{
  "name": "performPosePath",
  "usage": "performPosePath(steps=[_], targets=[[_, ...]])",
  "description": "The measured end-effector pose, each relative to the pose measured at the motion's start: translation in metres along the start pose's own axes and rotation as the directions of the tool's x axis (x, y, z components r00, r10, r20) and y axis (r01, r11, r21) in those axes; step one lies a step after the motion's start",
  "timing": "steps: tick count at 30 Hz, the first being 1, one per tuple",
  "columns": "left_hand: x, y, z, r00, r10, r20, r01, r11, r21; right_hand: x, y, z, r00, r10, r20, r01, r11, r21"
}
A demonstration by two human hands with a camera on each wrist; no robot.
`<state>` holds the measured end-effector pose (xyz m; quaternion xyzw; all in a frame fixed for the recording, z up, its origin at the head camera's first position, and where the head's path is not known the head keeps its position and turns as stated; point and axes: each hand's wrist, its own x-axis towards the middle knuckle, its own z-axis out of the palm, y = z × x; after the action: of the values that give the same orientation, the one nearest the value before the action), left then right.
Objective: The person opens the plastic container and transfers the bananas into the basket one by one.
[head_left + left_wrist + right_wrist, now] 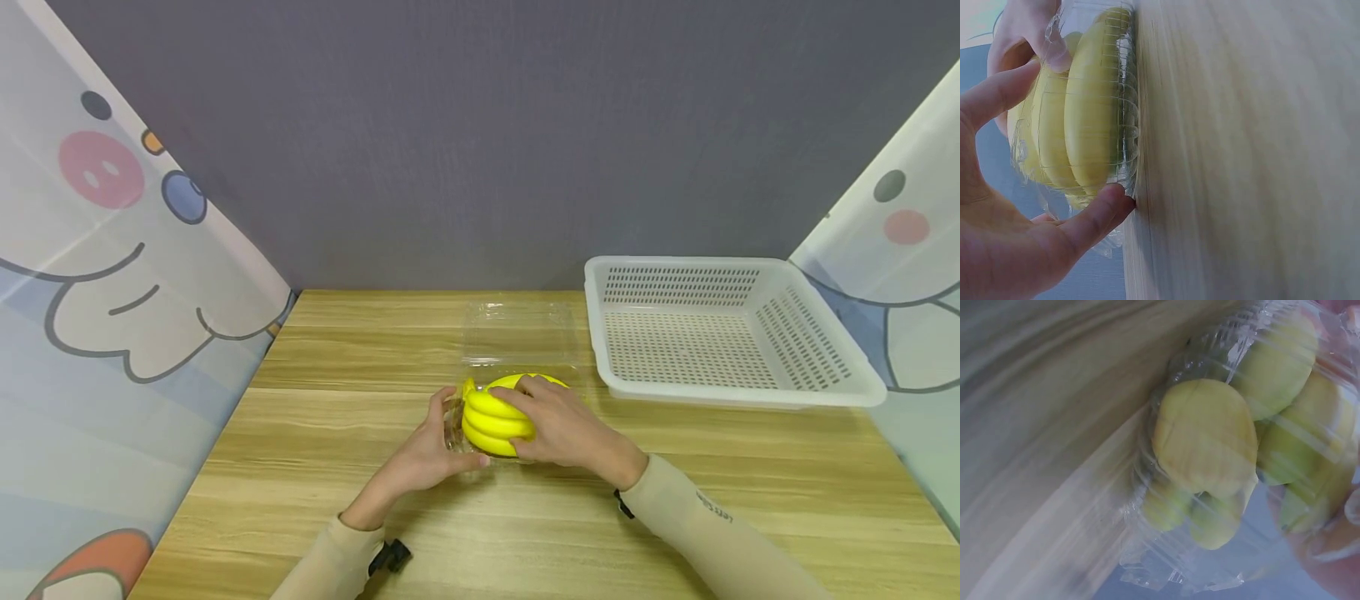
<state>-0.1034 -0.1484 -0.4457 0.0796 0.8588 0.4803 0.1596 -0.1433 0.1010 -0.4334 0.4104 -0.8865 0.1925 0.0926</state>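
Note:
A bunch of yellow bananas (491, 427), shiny and fruit-like, sits in the lower half of a clear plastic clamshell container (519, 333). Its transparent lid lies folded back toward the wall. My right hand (561, 421) grips the bananas from above, thumb on the near side and fingers over the top. With thumb and fingers spread around the left end, my left hand (420, 458) holds the container. In the left wrist view the bananas (1088, 106) show through the ribbed clear wall. The right wrist view shows the rounded banana ends (1207, 434) behind the plastic.
A white perforated plastic basket (738, 392) stands at the back right of the wooden table (315, 433). Behind the table rises a dark grey wall (450, 150). Cartoon-printed curtains (172, 275) hang on both sides.

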Motion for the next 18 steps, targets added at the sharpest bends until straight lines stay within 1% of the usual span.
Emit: performPosePath(steps=[8, 12, 18], targets=[[0.0002, -0.0004, -0.0006, 1.0, 0.001, 0.011, -0.001, 0.999, -0.035, 0.0002, -0.0012, -0.0023, 0.998, -0.049, -0.049, 0.045, 0.997, -0.066], [0.0004, -0.0007, -0.0008, 1.0, -0.007, 0.016, 0.008, 0.999, -0.038, 0.0011, -0.0004, -0.0037, 0.996, -0.063, -0.066, 0.057, 0.995, -0.086], [0.0003, -0.0004, -0.0012, 1.0, -0.003, 0.025, 0.003, 1.0, -0.031, 0.0025, 0.0006, -0.0071, 0.991, -0.089, -0.096, 0.08, 0.992, -0.097]])
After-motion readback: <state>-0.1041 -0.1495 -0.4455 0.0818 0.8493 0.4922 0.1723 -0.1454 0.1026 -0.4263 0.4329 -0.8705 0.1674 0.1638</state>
